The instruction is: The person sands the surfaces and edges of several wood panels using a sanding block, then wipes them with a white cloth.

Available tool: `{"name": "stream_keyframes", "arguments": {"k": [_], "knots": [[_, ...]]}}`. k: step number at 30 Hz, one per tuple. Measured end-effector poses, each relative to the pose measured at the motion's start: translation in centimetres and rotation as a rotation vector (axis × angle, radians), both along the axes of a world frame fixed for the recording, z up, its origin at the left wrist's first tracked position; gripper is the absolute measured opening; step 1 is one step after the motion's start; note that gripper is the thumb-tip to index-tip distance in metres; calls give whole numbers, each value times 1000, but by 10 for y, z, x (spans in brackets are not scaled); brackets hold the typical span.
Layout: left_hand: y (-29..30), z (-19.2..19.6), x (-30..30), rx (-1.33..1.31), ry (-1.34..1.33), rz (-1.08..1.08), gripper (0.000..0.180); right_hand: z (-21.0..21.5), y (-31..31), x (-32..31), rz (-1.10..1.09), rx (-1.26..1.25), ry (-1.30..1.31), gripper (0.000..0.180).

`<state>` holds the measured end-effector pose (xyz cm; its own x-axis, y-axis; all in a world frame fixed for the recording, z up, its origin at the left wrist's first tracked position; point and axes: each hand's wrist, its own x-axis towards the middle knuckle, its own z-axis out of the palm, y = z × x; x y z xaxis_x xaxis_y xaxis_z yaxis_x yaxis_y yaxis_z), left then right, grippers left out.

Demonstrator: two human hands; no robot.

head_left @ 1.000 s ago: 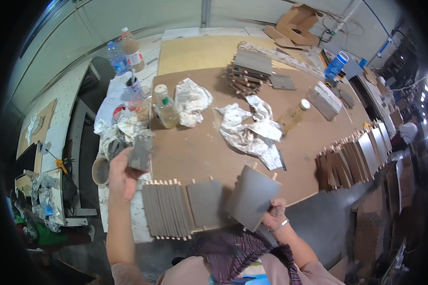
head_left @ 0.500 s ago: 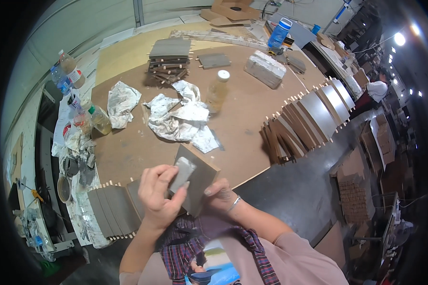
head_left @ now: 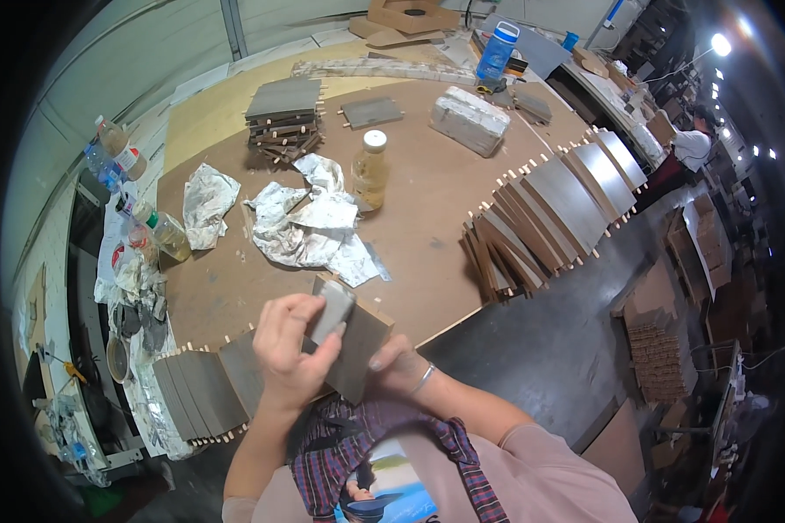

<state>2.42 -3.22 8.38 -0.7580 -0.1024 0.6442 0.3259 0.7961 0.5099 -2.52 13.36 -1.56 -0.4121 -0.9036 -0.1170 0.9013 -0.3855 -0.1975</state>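
Observation:
Close to my body, above the table's near edge, I hold a flat grey-brown panel (head_left: 363,349) tilted. My right hand (head_left: 398,366) grips its right edge, the thumb on the face and the other fingers hidden behind. My left hand (head_left: 286,347) is closed around a small pale grey block (head_left: 332,312), fingers on the far side and thumb on the near side. The block lies against the panel's upper left face. To the left of my left forearm stands a row of similar panels (head_left: 187,392) with short wooden pegs along their edges.
Crumpled stained cloths (head_left: 310,222) and a bottle of yellowish liquid (head_left: 371,170) occupy the brown tabletop (head_left: 419,235). Behind are a panel stack (head_left: 283,109) and a wrapped brick-like block (head_left: 469,122). Pegged panels (head_left: 554,205) line the right edge; bottles (head_left: 166,234) stand left.
My left hand has slid the block a little toward the panel's far edge. The whole view has shifted slightly; my right hand keeps its hold on the panel.

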Motion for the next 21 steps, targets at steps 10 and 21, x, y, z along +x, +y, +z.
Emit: {"name": "stream_keyframes", "arguments": {"k": [10,21], "knots": [[-22,-14,27,204,-223,112,37,-13,10,-28,-391,267,482,63],[-8,-24,27,-94,-157,-132,36,1,14,-54,-471,26,-137,60]]}}
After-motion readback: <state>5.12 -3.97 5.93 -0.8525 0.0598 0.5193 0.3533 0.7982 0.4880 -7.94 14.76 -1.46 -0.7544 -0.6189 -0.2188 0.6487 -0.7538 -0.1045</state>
